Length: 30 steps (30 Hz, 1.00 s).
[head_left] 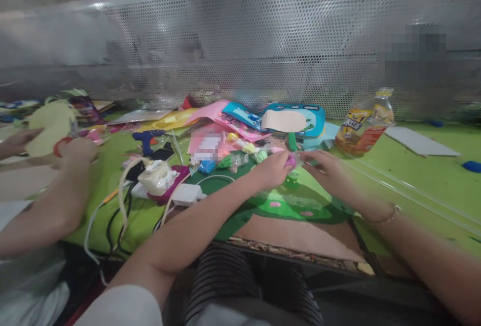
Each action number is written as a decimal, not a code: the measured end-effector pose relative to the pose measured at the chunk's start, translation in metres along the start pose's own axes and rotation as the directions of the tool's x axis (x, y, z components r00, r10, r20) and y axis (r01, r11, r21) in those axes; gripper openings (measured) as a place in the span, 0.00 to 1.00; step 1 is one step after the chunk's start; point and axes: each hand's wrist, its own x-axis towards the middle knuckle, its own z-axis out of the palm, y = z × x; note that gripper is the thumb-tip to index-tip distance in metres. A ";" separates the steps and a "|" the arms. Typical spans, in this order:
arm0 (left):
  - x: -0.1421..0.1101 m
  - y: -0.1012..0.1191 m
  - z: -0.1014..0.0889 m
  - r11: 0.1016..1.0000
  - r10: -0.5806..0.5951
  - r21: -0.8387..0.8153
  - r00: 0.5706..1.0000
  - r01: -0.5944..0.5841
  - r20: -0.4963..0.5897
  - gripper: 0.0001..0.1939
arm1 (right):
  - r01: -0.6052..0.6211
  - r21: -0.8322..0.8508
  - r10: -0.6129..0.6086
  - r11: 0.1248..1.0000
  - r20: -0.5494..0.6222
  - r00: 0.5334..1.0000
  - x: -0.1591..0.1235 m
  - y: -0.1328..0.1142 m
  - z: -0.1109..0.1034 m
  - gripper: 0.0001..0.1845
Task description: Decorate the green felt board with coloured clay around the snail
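My left hand (273, 169) is closed around a small purple lump (290, 161), which looks like modelling clay. Right beside it, the fingers of my right hand (323, 166) pinch at what may be a clear wrapper; blur hides its exact form. Both hands are above a green cutout sheet (319, 209) with pink spots. Just behind them stands a small green upright piece (292, 141). Small bags of coloured clay (225, 162) lie to the left of my hands.
A drink bottle (364, 128) stands right of my hands, near a white board (421, 141). Left are a power strip (160, 180) with cables and a blue glue gun (148, 140). Another person's hand (78, 150) holds red-handled scissors (60, 146). A perforated metal screen (240, 40) closes the back.
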 end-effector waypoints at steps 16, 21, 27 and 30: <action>-0.001 0.000 0.008 0.996 0.034 -0.079 0.999 -0.037 -0.031 0.07 | -0.098 0.109 0.098 0.989 0.012 0.995 0.005 0.007 0.005 0.10; 0.001 -0.002 0.005 0.997 -0.002 -0.075 1.000 0.000 -0.022 0.07 | -0.087 0.115 0.090 0.990 -0.021 0.996 0.005 0.007 0.004 0.13; 0.002 0.011 0.000 0.993 -0.115 -0.001 0.990 0.115 0.078 0.13 | -0.087 0.154 0.089 0.984 -0.007 0.996 0.006 -0.001 0.004 0.13; 0.005 0.018 -0.020 0.989 -0.136 0.077 0.975 0.124 0.175 0.15 | -0.232 0.229 0.240 0.945 -0.008 0.971 0.006 -0.001 0.001 0.13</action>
